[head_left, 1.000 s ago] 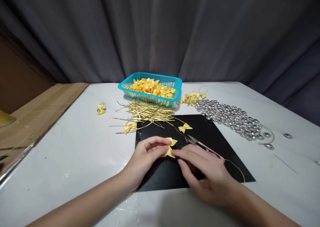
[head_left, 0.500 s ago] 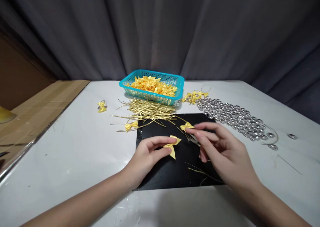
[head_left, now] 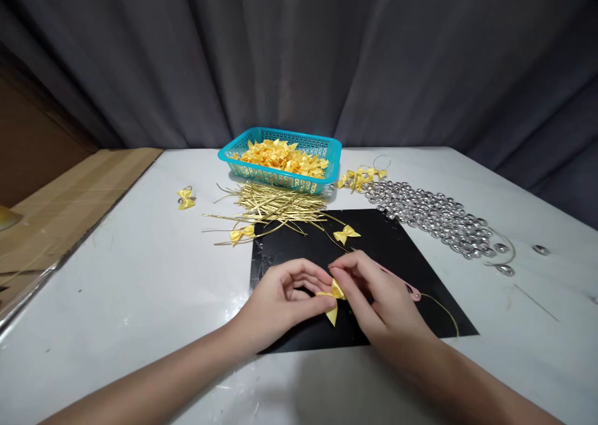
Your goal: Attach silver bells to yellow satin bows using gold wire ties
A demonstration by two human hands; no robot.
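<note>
Between the thumb and fingers of my left hand (head_left: 294, 291) is a yellow ribbon bow (head_left: 332, 313), held low over a black mat (head_left: 308, 244). My right hand (head_left: 374, 288) pinches at the bow's upper right side, its thumb and index finger closed together there. Part of the bow is covered by my fingers. Partly hidden under my right hand, a pink-handled tool (head_left: 412, 292) lies on the mat, its other end out of sight. Another yellow bow (head_left: 346, 233) rests on the mat beyond my hands. A thin gold wire (head_left: 446, 313) curves across the mat's right side.
A blue basket (head_left: 224, 157) holds many yellow bows at the back. Gold twist ties (head_left: 280, 204) lie before it. Silver oval beads (head_left: 430, 216) spread to the right, near finished-looking bows (head_left: 362, 177). A bow (head_left: 185, 199) sits far left, by cardboard (head_left: 84, 207).
My right hand has moved left and down to meet the bow in my left hand. The pink-handled tool now shows on the mat. Both hands have come together lower on the mat.
</note>
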